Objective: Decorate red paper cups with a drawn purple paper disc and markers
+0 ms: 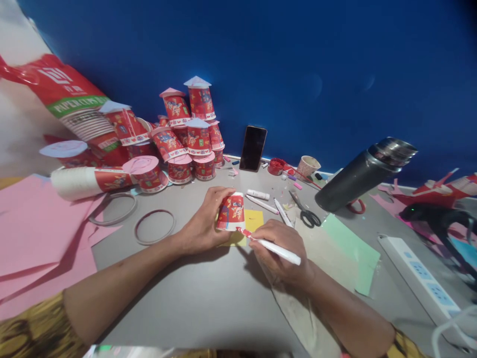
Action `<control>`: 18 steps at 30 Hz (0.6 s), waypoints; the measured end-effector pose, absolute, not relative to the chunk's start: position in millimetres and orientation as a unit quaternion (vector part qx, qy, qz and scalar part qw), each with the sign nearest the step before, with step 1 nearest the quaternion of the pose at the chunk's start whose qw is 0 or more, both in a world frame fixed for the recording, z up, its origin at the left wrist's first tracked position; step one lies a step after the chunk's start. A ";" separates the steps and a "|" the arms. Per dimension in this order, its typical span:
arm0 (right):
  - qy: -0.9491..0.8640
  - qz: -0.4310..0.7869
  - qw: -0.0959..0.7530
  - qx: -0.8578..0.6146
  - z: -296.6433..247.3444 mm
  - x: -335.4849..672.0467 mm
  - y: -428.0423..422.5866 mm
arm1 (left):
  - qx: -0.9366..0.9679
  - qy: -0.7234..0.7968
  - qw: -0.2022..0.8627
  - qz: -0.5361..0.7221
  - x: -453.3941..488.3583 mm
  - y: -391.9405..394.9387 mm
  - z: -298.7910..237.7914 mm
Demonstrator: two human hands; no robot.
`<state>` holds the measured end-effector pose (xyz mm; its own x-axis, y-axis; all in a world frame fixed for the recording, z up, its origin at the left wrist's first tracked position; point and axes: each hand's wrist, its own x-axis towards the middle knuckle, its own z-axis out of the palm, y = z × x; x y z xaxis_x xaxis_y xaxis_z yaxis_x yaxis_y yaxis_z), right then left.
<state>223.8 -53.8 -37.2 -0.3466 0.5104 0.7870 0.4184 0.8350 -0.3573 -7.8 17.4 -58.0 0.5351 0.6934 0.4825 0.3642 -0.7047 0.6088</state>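
Note:
My left hand is closed round a red printed paper cup with a white band along its lower edge. The cup is held just above a yellow sheet of paper. A white marker pen with a red tip end sits in the grip of my right hand. Its tip meets or nearly meets the white band; I cannot tell which. Beyond the cup lie a glue stick, a capped marker and another white marker. Black scissors rest to their right.
Decorated cups with paper cone tops are stacked at the back left, near a paper-cup bag. A phone leans on the blue wall. Tape rings, pink paper, a dark flask and a power strip flank my arms.

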 end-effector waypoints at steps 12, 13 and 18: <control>-0.817 0.048 0.490 -0.301 -38.7 223.9 -52.9 | 0.847 0.312 0.226 0.366 -6.3 15.9 -57.3; -0.817 0.048 0.491 -0.300 -39.1 223.9 -52.7 | 0.847 0.311 0.226 0.366 -6.4 15.9 -57.4; -0.815 0.049 0.504 -0.280 -39.7 224.1 -52.2 | 0.849 0.307 0.226 0.365 -6.8 16.5 -58.5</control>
<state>224.1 -52.2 -39.7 -0.3347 0.5057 0.7951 0.4064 0.8388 -0.3623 -6.8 16.5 -58.5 0.5444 0.6865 0.4821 0.3568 -0.7096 0.6076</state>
